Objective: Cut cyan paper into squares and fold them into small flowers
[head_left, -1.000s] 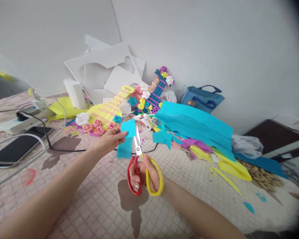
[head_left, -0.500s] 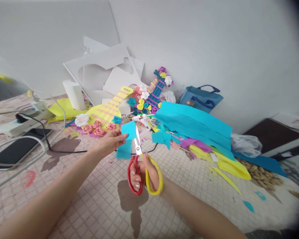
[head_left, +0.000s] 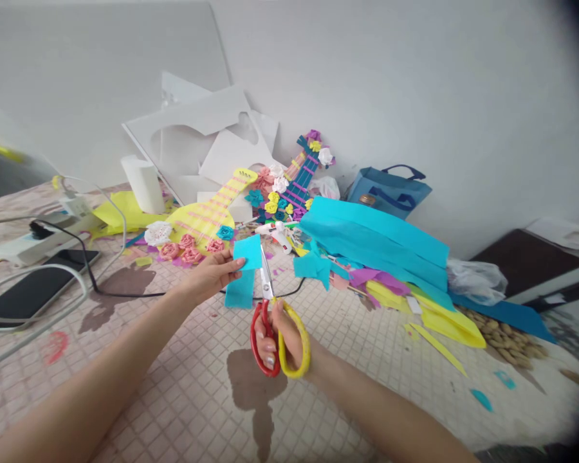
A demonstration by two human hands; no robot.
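Note:
My left hand (head_left: pixel 217 271) pinches a small turquoise paper rectangle (head_left: pixel 248 252) between thumb and fingers. Below it lies a second turquoise paper piece (head_left: pixel 240 290), flat on the table. My right hand (head_left: pixel 280 334) is wrapped round scissors (head_left: pixel 266 283) with one red and one yellow handle. Their blades point away from me, along the right edge of the held paper, and look nearly closed. Just beyond the blades rests a white glue gun (head_left: pixel 277 233). Past my left hand lies a yellow paper guitar (head_left: pixel 202 215) trimmed with paper flowers.
Turquoise paper sheets (head_left: pixel 376 238) lie to the right, above yellow and purple scraps. At the left are a phone (head_left: pixel 33 289), a power strip (head_left: pixel 43 235) and looping cables. White cut-out boards (head_left: pixel 188 116) lean on the wall near a blue bag (head_left: pixel 388 186). Peanuts (head_left: pixel 509 337) sit far right.
The scissor handles have drawn closer together and the blades have narrowed against the paper's right edge. My left hand has barely moved with the paper.

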